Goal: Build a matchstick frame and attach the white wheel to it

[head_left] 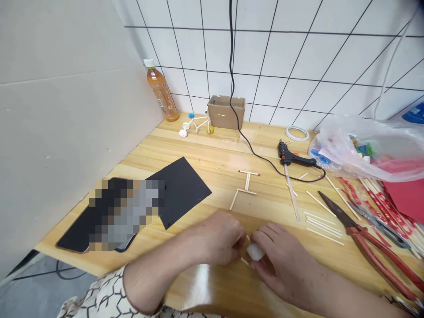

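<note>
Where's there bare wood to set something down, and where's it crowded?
The wooden tabletop is bare between the black card and the stick frame, and on behind them up to the cardboard box. The right side is crowded: glue gun, loose sticks, pliers and plastic bag.

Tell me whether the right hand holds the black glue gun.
No, the black glue gun lies on the wooden table, away from the right hand.
</note>
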Motion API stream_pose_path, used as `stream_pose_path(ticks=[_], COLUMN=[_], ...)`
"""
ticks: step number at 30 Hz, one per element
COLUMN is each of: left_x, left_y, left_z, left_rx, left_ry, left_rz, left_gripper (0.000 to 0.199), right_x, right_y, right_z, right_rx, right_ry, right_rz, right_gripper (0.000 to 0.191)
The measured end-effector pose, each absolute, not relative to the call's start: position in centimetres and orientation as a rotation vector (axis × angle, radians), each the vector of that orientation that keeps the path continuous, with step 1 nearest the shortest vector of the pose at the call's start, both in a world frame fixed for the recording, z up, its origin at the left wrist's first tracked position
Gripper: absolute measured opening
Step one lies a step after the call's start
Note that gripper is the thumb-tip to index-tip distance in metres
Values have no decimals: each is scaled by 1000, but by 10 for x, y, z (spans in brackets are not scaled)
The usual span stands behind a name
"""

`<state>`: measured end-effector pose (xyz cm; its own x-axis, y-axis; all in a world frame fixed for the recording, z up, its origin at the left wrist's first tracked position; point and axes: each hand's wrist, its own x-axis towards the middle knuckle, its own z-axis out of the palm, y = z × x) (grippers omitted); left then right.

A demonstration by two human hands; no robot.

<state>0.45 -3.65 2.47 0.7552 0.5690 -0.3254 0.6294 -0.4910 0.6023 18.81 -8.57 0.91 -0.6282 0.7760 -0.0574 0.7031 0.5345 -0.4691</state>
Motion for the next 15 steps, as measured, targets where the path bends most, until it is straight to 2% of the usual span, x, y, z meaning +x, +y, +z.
stream_pose_path(ticks=[15], left_x=[-4], left_y=[-38], left_z=[30], left_rx=[2436], left_ry=[713], left_rz=[-254], left_gripper=[16], right_x=[196], right_y=[-71], right_z=[20], right_rx=[-1372], right_ry=[-2536], right_rz=[819], right_gripper=[7])
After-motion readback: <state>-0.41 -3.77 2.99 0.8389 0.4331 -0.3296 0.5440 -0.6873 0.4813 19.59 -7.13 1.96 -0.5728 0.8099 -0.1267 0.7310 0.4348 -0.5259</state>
